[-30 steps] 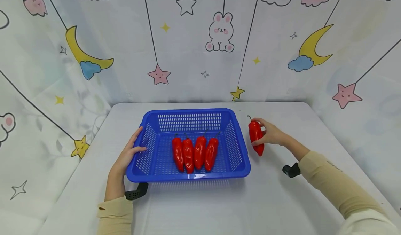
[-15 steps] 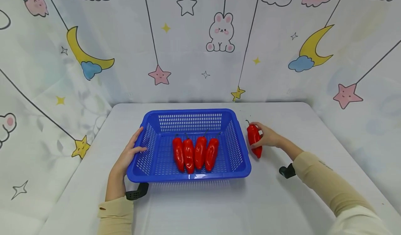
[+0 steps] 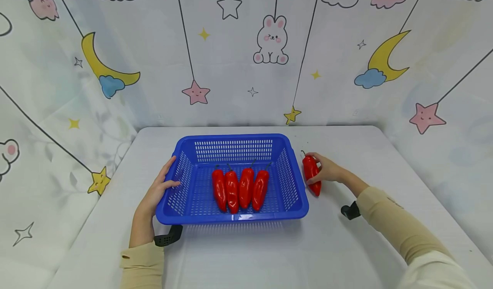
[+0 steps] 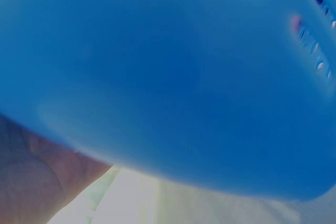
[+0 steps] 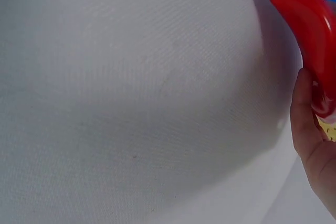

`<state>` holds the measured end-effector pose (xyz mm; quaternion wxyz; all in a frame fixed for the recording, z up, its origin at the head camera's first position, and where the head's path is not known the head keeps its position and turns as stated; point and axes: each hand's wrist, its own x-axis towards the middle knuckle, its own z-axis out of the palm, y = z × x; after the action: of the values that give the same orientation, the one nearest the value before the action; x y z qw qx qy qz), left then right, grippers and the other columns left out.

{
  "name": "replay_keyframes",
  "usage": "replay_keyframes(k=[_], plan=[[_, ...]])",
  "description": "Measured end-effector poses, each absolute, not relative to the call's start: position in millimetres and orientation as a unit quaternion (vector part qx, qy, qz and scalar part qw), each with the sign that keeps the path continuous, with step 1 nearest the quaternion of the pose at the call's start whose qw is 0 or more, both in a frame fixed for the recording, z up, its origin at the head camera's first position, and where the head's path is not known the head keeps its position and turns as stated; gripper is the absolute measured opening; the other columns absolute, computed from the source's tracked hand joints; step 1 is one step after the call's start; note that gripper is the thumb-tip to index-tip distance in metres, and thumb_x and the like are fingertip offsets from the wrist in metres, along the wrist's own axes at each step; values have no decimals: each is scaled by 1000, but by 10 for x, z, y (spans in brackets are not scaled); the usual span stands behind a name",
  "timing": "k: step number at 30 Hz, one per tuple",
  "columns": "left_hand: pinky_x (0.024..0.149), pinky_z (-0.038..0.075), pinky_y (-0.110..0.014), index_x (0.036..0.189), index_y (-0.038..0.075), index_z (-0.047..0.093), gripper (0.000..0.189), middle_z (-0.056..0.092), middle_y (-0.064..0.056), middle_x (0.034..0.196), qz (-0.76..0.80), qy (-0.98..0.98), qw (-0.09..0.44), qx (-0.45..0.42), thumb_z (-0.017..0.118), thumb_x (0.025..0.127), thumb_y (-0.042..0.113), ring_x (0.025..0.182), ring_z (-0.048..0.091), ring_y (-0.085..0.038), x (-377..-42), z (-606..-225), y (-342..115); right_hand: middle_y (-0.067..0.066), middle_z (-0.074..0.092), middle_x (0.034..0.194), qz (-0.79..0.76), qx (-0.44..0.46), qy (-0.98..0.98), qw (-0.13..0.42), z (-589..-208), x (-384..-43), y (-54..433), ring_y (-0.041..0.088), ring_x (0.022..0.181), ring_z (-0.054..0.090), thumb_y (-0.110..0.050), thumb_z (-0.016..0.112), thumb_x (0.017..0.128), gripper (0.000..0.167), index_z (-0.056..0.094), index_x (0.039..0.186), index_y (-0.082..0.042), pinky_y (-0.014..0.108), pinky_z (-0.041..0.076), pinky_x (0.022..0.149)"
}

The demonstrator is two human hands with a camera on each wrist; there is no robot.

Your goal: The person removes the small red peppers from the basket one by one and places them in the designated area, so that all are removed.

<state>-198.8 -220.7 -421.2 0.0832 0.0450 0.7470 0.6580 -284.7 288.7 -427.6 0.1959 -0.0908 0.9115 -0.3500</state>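
Note:
A blue plastic basket (image 3: 231,218) with slotted walls stands on the table, several red chili peppers (image 3: 247,188) side by side on its floor. At its left wall my left hand (image 3: 154,195) grips the rim, thumb over the edge and fingers along the outside. The basket (image 4: 157,77) fills most of the left wrist view. Just right of the basket, my right hand (image 3: 326,169) holds another red chili pepper (image 3: 310,169) between thumb and fingers, stem pointing away. The right wrist view has this pepper (image 5: 310,19) close over the tabletop; I cannot tell whether it touches.
The white table (image 3: 246,259) runs back to a curtain (image 3: 239,66) printed with moons, stars and rabbits. Curtain panels also rise along both sides. A dark wrist camera (image 3: 168,236) sits at the left wrist, another camera (image 3: 350,211) at the right.
My right hand has moved a little left and toward me with the chili pepper, nearer the basket's right wall. The left hand, the basket and the peppers in it stay put.

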Motion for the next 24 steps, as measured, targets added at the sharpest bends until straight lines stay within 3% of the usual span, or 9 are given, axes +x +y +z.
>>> replay_keyframes(k=[24], plan=[[97,20,-64,148,28,7,73,-4,-8,153,657,748,85,38,43,89,7,134,7,-42,-1991,-4206,-2202,27,32,131,-335,-93,915,203,-4327,-2852,2870,46,116,36,-24,82,63,104,17,144,-10,47,48,80]])
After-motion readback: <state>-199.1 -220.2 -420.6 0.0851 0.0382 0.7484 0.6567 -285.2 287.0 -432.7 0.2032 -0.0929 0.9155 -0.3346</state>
